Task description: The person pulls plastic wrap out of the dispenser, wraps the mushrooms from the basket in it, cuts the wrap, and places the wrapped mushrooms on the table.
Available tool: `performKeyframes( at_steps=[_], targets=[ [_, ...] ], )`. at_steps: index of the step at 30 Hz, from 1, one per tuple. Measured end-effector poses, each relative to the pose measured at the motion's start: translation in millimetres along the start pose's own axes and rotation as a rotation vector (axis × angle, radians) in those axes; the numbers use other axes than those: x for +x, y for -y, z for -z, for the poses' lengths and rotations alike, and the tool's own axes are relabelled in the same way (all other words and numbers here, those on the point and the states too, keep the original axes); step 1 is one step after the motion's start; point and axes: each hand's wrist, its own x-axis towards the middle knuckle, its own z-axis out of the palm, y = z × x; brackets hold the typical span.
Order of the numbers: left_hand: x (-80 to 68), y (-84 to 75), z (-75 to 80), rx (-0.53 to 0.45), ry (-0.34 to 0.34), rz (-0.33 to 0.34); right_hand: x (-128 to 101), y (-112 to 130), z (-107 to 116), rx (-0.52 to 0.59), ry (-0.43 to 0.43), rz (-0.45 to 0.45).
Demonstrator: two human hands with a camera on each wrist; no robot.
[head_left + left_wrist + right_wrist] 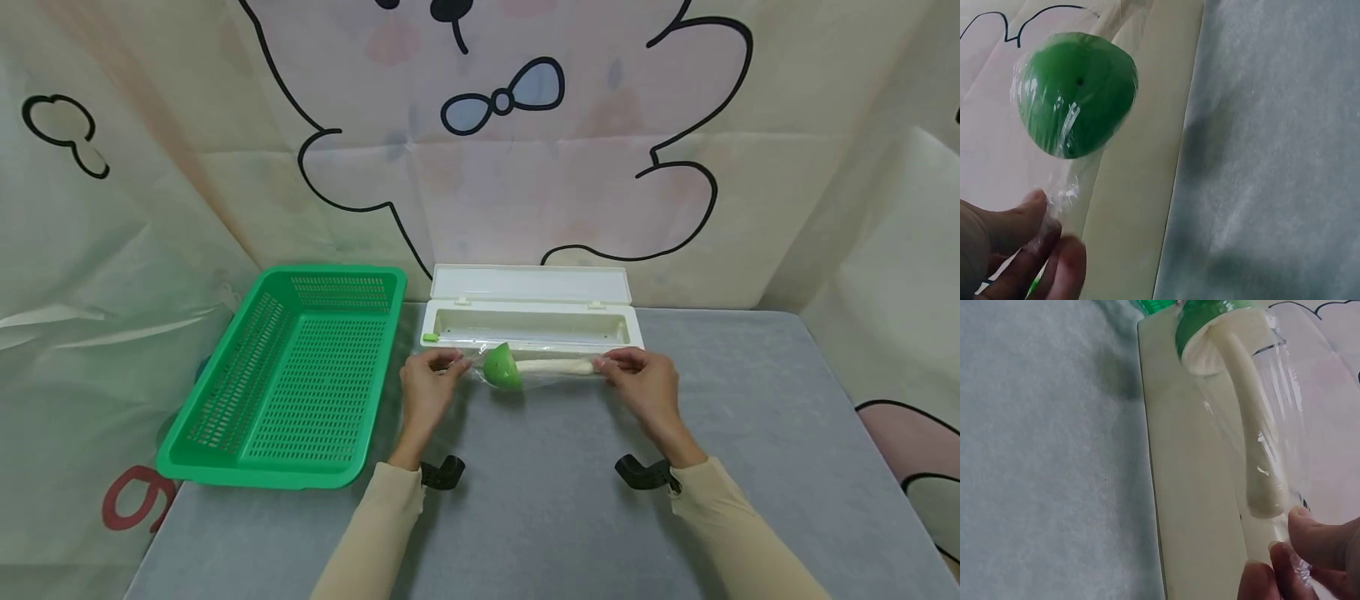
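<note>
Both hands hold a film-wrapped green ladle [503, 367] just in front of the open white dispenser box [529, 325]. Left hand [426, 385] pinches the film at 9 o'clock, right hand [645, 385] at 3 o'clock, seemingly lifted off the grey table [750, 433]. Green basket [292, 375] sits left.

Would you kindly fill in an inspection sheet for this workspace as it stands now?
Surface: grey table, covered in grey cloth.
Job's things: green ladle with cream handle, wrapped in clear film; white film dispenser box behind it, lid open.
Clutter: green basket on the left, nothing seen inside.
Hands: left hand pinches the film at the bowl end; right hand pinches the film at the handle end.
Cables: nothing seen.
Surroundings: cartoon-printed backdrop behind and at the sides.
</note>
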Motion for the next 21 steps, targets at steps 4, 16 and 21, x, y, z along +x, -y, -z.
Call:
performKeyframes(
  at_steps=[4,16,21],
  targets=[
    [4.2,1.0,2.2,-0.069,0.022,0.001,4.6,-1.6,1.9,-0.008,-0.034,-0.009],
    [17.5,-5.3,6.1,-0.135,-0.010,-0.078,16.1,1.0,4.3,0.207,0.020,0.041],
    [19.1,-6.2,5.7,-0.144,-0.026,-0.092,18.1,2.4,3.1,0.274,0.007,0.068]
  ],
)
